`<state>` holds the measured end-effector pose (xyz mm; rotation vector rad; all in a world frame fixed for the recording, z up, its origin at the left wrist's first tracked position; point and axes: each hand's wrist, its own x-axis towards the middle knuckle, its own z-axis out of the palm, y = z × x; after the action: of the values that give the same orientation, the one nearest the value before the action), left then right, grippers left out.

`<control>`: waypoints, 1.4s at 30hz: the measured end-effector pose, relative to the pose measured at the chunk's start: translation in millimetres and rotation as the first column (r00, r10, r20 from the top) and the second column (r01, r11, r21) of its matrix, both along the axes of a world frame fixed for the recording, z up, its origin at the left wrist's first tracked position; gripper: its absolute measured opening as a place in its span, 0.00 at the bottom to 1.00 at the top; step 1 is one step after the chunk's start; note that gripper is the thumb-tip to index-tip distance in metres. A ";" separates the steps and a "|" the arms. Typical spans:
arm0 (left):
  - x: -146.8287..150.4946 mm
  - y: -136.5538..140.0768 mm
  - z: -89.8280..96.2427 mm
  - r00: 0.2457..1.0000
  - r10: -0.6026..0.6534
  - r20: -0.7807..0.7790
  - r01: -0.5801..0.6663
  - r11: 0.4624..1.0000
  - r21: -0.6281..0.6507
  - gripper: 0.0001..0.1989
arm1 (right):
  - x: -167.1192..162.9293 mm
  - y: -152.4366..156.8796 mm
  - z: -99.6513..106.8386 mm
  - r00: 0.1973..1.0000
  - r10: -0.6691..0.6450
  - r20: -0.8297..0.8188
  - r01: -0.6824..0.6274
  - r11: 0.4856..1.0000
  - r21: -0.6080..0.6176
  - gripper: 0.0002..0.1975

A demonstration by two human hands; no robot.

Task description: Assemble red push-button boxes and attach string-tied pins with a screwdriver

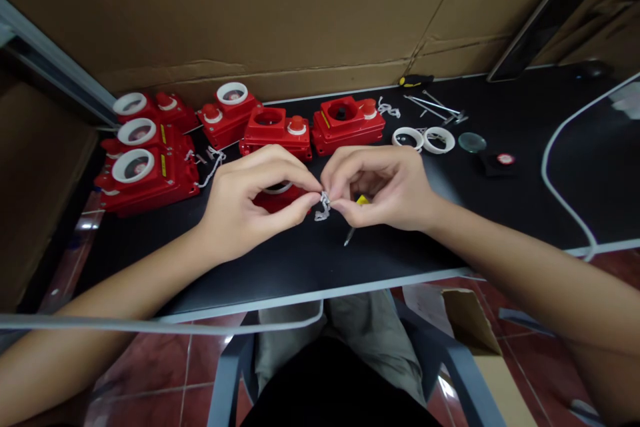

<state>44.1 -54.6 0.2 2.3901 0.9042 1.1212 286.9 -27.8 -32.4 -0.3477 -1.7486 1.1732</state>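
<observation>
A short, pale, bunched-up chain (323, 205) hangs between my two hands above the black table's near half. My left hand (260, 203) pinches it from the left with thumb and index finger. From the right, the thumb and fingertips of my right hand (383, 187) close on it too. The tips of both hands nearly meet. Below the right hand shows a screwdriver (349, 235) with a yellow part; whether it lies on the table or touches the hand I cannot tell. Behind the left hand is a red housing (277, 197), mostly hidden.
Several red housings (345, 127) line the back and left, some with white rings. Loose white rings (439, 140), a glass disc (472, 141), metal rods (440, 107) and a yellow-black tool (416, 81) lie at the back right. A pale cable (555, 140) curves at right.
</observation>
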 end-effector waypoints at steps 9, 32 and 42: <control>0.0 1.7 1.1 0.998 -0.056 0.023 0.057 0.997 -0.052 0.05 | 2.5 1.8 2.5 0.992 0.122 0.038 -0.118 0.989 -0.087 0.06; 1.4 2.7 2.8 0.991 -0.119 0.068 0.123 0.991 -0.055 0.09 | 6.0 2.9 5.1 0.955 0.295 0.034 -0.277 0.927 -0.254 0.09; -4.6 13.4 -2.8 0.962 -0.270 0.037 0.262 0.953 0.154 0.04 | 6.6 -0.1 8.9 0.930 0.367 0.032 -0.321 0.851 -0.416 0.14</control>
<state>39.5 -41.2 -2.5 2.4895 0.4746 1.1780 293.5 -27.9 -23.5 -0.3556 -1.6969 1.8209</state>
